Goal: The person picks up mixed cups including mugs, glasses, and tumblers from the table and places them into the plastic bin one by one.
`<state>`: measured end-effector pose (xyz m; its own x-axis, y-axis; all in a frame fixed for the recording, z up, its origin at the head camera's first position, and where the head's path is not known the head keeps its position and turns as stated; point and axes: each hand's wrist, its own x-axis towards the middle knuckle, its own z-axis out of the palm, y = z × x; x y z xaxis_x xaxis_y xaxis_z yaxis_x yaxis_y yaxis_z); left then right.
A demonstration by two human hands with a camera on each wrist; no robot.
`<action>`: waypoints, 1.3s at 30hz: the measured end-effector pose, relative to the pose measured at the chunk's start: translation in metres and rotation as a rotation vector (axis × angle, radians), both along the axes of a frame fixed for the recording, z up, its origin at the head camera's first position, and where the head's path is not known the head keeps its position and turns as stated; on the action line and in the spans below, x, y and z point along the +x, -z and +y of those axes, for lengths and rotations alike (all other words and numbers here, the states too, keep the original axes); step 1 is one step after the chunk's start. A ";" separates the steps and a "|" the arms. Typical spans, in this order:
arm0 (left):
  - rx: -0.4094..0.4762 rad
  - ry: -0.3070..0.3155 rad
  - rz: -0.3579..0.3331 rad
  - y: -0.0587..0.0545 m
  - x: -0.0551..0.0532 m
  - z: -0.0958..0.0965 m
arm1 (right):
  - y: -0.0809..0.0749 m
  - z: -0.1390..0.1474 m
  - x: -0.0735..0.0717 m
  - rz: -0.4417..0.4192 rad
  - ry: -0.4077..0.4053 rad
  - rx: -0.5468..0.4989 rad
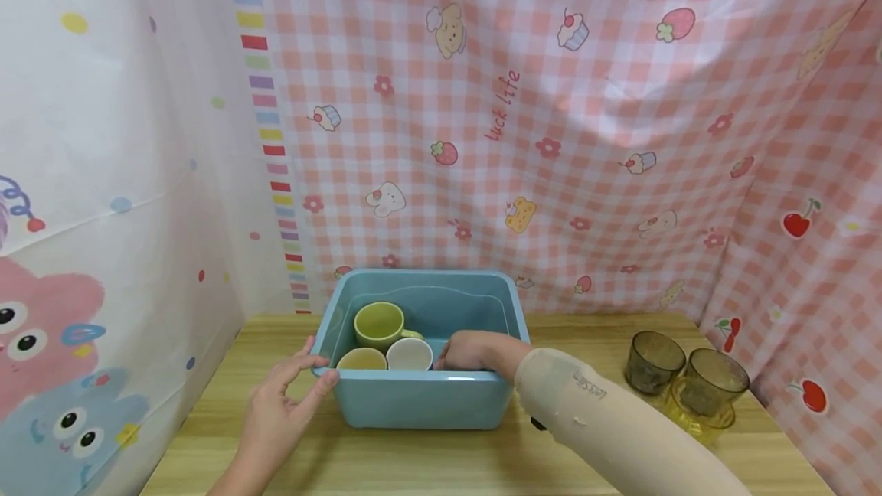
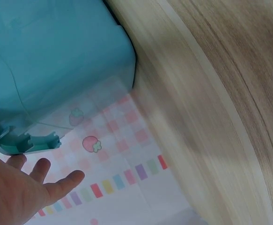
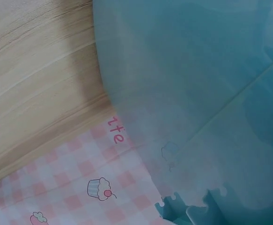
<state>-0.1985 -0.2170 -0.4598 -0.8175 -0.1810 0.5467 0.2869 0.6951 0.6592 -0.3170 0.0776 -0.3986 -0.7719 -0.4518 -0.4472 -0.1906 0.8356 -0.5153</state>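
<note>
A light blue plastic bin [image 1: 427, 400] stands on the wooden table in the head view. Inside it, toward the left, are a green mug [image 1: 379, 321] with a handle, a yellowish cup [image 1: 362, 360] and a white cup [image 1: 410, 355]. My left hand [image 1: 279, 396] touches the bin's front left corner with thumb and index finger; in the left wrist view its other fingers [image 2: 61, 186] are loosely spread outside the rim. My right hand [image 1: 475, 350] reaches over the front wall into the bin, right of the white cup. Its fingertips are hidden, and the right wrist view shows only the bin wall [image 3: 173, 93].
On the table's right side, two smoky brown glass cups [image 1: 651, 362] stand beside each other. A yellow glass piece [image 1: 692, 412] is at the nearer one's base. The wooden table [image 1: 227, 396] extends around the bin. A pink checked cloth [image 1: 482, 174] hangs behind it.
</note>
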 end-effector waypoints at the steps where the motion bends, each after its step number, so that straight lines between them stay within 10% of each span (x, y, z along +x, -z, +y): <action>1: -0.003 -0.001 0.001 0.000 0.000 0.000 | 0.001 0.000 -0.001 -0.004 0.010 -0.005; 18: 0.013 0.017 -0.009 0.000 0.001 0.002 | -0.044 0.023 0.018 0.048 0.166 -0.190; 30: 0.018 0.032 -0.001 -0.003 0.000 0.001 | -0.089 0.088 0.053 0.469 0.174 -0.253; 39: 0.003 0.019 0.013 -0.003 0.002 0.002 | -0.104 0.154 0.073 0.576 0.286 -0.286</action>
<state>-0.1960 -0.2150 -0.4566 -0.8134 -0.1672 0.5572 0.3087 0.6877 0.6570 -0.2437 0.2319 -0.2942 -0.9562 -0.2349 0.1747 -0.2925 0.7406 -0.6050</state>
